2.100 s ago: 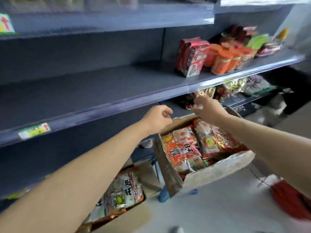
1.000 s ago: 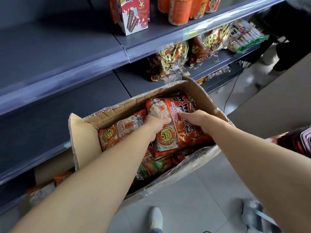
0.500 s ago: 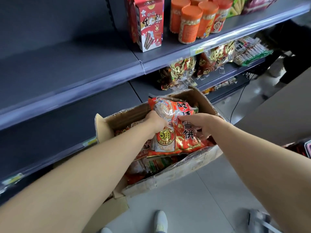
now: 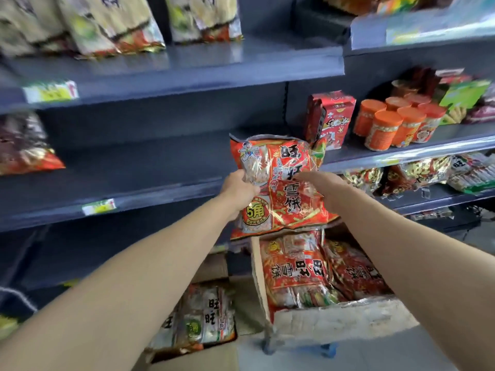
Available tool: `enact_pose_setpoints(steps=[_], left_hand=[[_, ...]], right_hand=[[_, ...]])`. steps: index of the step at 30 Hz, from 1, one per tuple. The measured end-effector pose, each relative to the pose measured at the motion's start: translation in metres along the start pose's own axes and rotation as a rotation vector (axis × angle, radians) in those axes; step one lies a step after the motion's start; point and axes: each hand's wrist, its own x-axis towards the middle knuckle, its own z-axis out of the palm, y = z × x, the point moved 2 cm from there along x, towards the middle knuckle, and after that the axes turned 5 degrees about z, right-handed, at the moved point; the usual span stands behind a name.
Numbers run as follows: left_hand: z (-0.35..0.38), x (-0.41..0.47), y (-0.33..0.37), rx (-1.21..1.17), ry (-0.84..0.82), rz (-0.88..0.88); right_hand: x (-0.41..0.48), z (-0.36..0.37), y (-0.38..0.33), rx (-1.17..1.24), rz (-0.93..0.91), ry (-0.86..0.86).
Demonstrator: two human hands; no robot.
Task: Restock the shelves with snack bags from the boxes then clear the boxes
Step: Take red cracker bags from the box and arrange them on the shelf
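Observation:
A big red snack bag (image 4: pixel 284 180) is held up in front of the dark middle shelf (image 4: pixel 150 167), above the open cardboard box (image 4: pixel 334 322). My left hand (image 4: pixel 239 190) grips the bag's left edge. My right hand (image 4: pixel 318 184) holds its right side, the fingers partly hidden behind the bag. The box holds several more red snack bags (image 4: pixel 308 271). A second cardboard box (image 4: pixel 192 354) with paler snack bags (image 4: pixel 206 317) stands lower left of it.
The middle shelf has a red carton (image 4: pixel 330 119) and orange-lidded jars (image 4: pixel 393 127) at its right, and a dark bag (image 4: pixel 21 145) at its left. Pale bags (image 4: pixel 107 22) fill the top shelf. Gold and red bags (image 4: pixel 417 172) line the lower right shelf.
Both hands lifted the red snack bag out of the box and up to middle-shelf height. The view tilted up from the box to the shelves.

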Motion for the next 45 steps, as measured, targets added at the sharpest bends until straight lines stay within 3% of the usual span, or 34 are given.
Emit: enact_pose_setpoints(steps=[8, 16, 23, 31, 40, 45], left_hand=[[-0.203, -0.023, -0.063, -0.026, 0.342, -0.023], [-0.424, -0.036, -0.170, 0.006, 0.570, -0.101], [-0.554, 0.000, -0.288, 0.015, 0.726, -0.164], [-0.639, 0.067, -0.361, -0.159, 0.886, -0.238], [-0.659, 0.115, -0.392, -0.436, 0.845, -0.226], [-0.664, 0.132, -0.405, -0.356, 0.822, -0.204]], right_hand=[[-0.015, 0.203, -0.066, -0.030, -0.107, -0.166], [-0.046, 0.447, -0.114, -0.160, -0.152, -0.462], [-0.031, 0.623, -0.124, -0.121, -0.243, -0.425], [0.011, 0.728, -0.139, -0.112, -0.330, -0.339], [0.042, 0.770, -0.142, -0.059, -0.339, -0.317], [0.053, 0.783, -0.143, -0.108, -0.293, -0.364]])
